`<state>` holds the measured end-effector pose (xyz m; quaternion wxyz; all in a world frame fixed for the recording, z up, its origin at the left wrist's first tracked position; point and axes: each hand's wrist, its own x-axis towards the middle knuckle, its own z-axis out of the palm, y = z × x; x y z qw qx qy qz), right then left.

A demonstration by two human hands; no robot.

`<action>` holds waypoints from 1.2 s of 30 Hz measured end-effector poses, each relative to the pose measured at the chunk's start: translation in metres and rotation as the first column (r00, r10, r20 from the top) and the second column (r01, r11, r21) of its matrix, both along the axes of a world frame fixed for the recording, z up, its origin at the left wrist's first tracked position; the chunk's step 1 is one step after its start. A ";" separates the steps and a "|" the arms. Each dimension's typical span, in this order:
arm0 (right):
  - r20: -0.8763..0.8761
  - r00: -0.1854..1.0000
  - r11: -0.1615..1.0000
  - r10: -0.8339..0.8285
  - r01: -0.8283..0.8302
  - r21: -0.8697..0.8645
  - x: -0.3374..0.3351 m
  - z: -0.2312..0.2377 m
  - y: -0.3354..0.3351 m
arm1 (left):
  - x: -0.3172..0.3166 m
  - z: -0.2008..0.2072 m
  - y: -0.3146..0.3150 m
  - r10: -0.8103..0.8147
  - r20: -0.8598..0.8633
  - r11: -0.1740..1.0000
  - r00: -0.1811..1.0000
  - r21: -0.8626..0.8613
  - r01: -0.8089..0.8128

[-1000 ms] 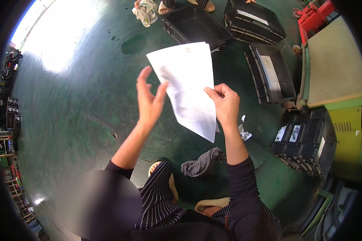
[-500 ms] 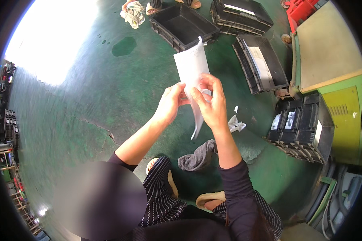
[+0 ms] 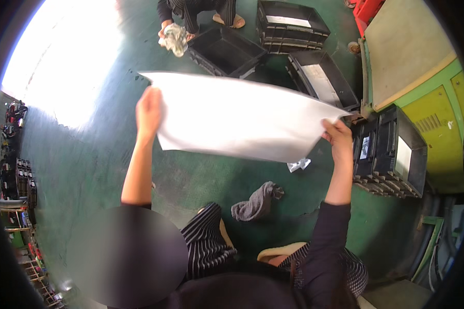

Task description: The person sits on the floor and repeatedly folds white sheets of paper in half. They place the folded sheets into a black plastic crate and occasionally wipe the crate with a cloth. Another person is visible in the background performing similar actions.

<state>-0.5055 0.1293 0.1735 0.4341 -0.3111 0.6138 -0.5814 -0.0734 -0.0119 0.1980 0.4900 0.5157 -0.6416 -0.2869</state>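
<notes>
A wide white sheet (image 3: pixel 237 118), perhaps paper or thin plastic, is stretched out in the air in front of me. My left hand (image 3: pixel 149 110) is closed on its left edge, slightly blurred. On the other side, my right hand (image 3: pixel 339 135) pinches the right edge between thumb and fingers. The sheet sags a little along its lower side and hides part of the black crates behind it. Below it, a crumpled grey cloth (image 3: pixel 257 202) lies on the green floor between my feet and the sheet.
An open black crate (image 3: pixel 227 51) sits ahead; more black crates (image 3: pixel 291 31) are stacked beyond, others (image 3: pixel 392 154) at the right beside a yellow-green cabinet (image 3: pixel 433 116). Another person's hand (image 3: pixel 165 30) holds a pale rag (image 3: pixel 176 41). A crumpled white scrap (image 3: pixel 299 165) lies on the floor.
My hands have moved far apart, and the sheet, narrow and folded before, is now spread wide between them. The other person's arm has come into view, holding the pale rag.
</notes>
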 end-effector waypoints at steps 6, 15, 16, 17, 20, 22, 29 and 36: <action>-0.030 0.999 0.997 0.034 -0.032 0.067 -0.014 -0.009 -0.002 | -0.028 0.046 0.005 -0.089 -0.043 0.995 0.995 -0.040 0.087; 0.147 0.988 0.979 -0.048 0.076 -0.190 0.000 0.020 0.019 | -0.021 0.057 -0.024 -0.110 -0.018 0.993 0.994 0.028 0.111; 0.092 0.994 0.969 -0.064 0.084 -0.231 0.001 0.027 0.017 | -0.017 0.055 -0.029 -0.116 -0.016 0.992 0.993 0.051 0.117; 0.039 0.996 0.958 -0.083 0.091 -0.272 0.004 0.036 0.016 | -0.015 0.052 -0.031 0.045 0.178 0.980 0.983 -0.197 -0.009; -0.254 0.965 0.909 -0.068 -0.045 -0.414 0.029 0.079 0.009 | -0.045 0.065 -0.014 0.294 0.435 0.782 0.851 -0.622 0.048; -0.576 0.818 0.942 0.018 -0.207 -0.264 0.024 0.101 0.010 | -0.101 0.089 0.010 -0.064 0.504 0.772 0.862 -0.522 0.363; -0.896 0.174 0.908 -0.409 -0.024 -0.419 -0.014 0.158 -0.026 | -0.163 0.065 -0.002 -0.653 0.003 0.710 0.757 0.348 0.612; 0.068 0.995 0.931 0.076 -0.046 -0.363 -0.024 0.016 0.071 | -0.136 0.078 -0.015 -0.356 -0.588 0.620 0.726 0.433 0.654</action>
